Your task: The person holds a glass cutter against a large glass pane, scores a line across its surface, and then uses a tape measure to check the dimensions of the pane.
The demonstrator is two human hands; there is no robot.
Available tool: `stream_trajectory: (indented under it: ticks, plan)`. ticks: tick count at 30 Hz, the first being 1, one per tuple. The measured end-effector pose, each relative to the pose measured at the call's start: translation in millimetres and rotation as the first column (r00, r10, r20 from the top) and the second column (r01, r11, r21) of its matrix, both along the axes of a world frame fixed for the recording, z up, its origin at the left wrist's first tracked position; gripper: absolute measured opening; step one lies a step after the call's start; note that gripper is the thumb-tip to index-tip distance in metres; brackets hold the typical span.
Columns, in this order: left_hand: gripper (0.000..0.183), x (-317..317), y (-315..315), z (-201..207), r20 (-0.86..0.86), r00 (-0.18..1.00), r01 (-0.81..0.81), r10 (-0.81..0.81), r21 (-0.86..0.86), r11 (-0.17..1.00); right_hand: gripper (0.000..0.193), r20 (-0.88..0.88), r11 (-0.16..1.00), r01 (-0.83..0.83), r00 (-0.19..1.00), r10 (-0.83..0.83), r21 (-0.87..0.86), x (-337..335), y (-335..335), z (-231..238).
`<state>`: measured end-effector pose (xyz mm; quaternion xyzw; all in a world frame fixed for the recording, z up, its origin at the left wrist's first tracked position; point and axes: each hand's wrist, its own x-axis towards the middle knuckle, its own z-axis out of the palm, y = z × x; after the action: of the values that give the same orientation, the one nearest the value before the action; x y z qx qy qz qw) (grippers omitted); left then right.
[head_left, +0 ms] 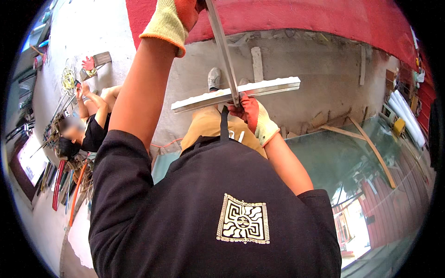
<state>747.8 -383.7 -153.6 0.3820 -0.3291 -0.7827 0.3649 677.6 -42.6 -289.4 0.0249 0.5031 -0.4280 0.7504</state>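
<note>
My left hand (174, 21), in a yellow knit glove with a red palm, is raised at the top edge. Its fingers, partly cut off by the picture's edge, close at the upper part of a long thin metal bar (222, 46). That bar runs down to a white and silver metal profile (273, 86) lying crosswise in front of my legs. Where the two meet, my right hand (254, 116), gloved the same way, has its fingers closed around the bar's lower end, against the profile. Its fingertips are partly hidden.
At the left another person (95, 113) sits low, holding a small dark object. Near them lie a red glove (88, 63), yellow cord (68, 78) and several rods. A large glass sheet (315, 157) is at my right, with wooden strips (375, 153) on it. A red surface (296, 16) spans the far side.
</note>
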Motion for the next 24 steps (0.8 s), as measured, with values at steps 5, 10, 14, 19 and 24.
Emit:
stream_trajectory:
  ticks: [5,10,14,19,24]
  plan:
    - [0.026,-10.8,-12.6,-19.5,0.025,1.000,-0.009,0.009,-0.028,1.000,0.052,-0.071,0.999,0.041,0.997,-0.042,-0.024,3.5,-4.4,-7.1]
    - [0.022,-11.7,-18.9,-27.8,0.031,1.000,-0.007,0.008,-0.045,0.999,0.046,-0.071,0.998,-0.008,0.997,0.013,0.061,-2.0,-6.0,-9.4]
    - [0.021,-11.9,-23.6,-33.8,0.089,0.996,0.003,-0.003,-0.005,1.000,0.054,-0.067,1.000,-0.002,0.998,0.004,0.028,-3.5,-6.9,-11.6]
    - [0.021,-14.2,-25.6,-34.2,0.144,0.989,0.012,-0.021,0.067,0.998,0.053,-0.061,1.000,-0.016,0.998,0.015,-0.014,-1.2,-3.6,-13.3]
    - [0.021,-22.7,-24.9,-32.1,0.146,0.988,0.026,-0.039,0.089,0.996,0.051,-0.057,1.000,-0.004,0.998,0.004,0.000,-2.0,-4.1,-6.8]
